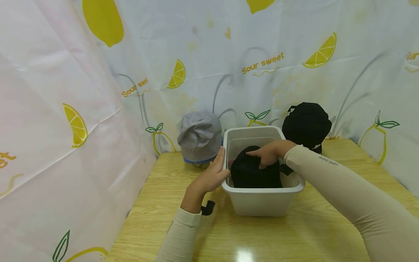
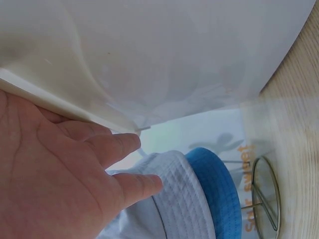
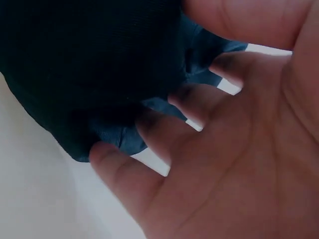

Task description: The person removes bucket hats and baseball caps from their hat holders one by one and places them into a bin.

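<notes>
black hat (image 1: 255, 171): sat in the bin (image 1: 262, 202), right under the right hand (image 1: 270, 153)
right fingers (image 3: 149, 144): curled onto the hat, grasping it
left hand (image 1: 212, 174): flat against the bin's left wall, fingers released

The hat (image 1: 253, 169) under the right hand's fingers (image 1: 258, 154) is black. The tub (image 1: 262, 200) around it is pale grey-white. Just past the left hand's fingertips (image 1: 220, 154) sits a light grey hat (image 1: 199, 136) with a bright blue edge. Another hat (image 1: 306, 123) — all black — stands beyond the right hand. The table (image 1: 294, 233) is yellow wood with stripes. The curtain (image 1: 229, 54) is white with yellow lemons — and green leaves.
</notes>
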Motion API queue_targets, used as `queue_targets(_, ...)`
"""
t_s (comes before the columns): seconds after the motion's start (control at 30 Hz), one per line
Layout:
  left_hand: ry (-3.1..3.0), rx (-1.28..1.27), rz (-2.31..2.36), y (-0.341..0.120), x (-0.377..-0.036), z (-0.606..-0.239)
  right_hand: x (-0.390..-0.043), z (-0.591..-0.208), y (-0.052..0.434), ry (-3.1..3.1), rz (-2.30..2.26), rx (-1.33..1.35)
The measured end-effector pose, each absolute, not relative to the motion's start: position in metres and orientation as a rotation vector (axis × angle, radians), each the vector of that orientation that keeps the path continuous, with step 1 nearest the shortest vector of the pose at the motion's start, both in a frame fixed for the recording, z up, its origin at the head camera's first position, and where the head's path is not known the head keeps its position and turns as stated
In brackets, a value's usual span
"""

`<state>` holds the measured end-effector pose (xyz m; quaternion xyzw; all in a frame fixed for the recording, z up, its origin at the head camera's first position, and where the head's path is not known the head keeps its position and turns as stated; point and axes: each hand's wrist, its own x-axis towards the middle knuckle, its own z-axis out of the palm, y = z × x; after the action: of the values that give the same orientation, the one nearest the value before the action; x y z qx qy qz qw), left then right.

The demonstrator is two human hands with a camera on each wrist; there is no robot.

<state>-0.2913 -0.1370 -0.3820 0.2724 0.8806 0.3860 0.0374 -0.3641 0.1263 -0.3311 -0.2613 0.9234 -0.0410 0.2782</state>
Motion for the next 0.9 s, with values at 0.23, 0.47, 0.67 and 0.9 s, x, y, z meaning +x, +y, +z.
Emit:
queue_targets(0.23, 2.699, 0.838, 1.192, -0.1366, -0.2917, -0.3822, -0.3614, -0.3301, 0.1209, 2.385, -0.090, -0.693)
queue_targets(0.47, 2.702, 0.840, 1.191, -0.1370, -0.2911, -0.3821, -0.3631, -0.3313, 0.1182, 2.332, -0.184, -0.669)
queue_targets(0.67, 2.705, 0.847, 1.188, -0.1374, -0.2915, -0.3821, -0.3653, -0.3332, 0.1182, 2.330, -0.187, -0.646)
queue_targets(0.9, 2.692, 0.857, 1.192, -0.1378, -0.2920, -0.3826, -0.3609, -0.3308, 0.1202, 2.397, -0.012, -0.678)
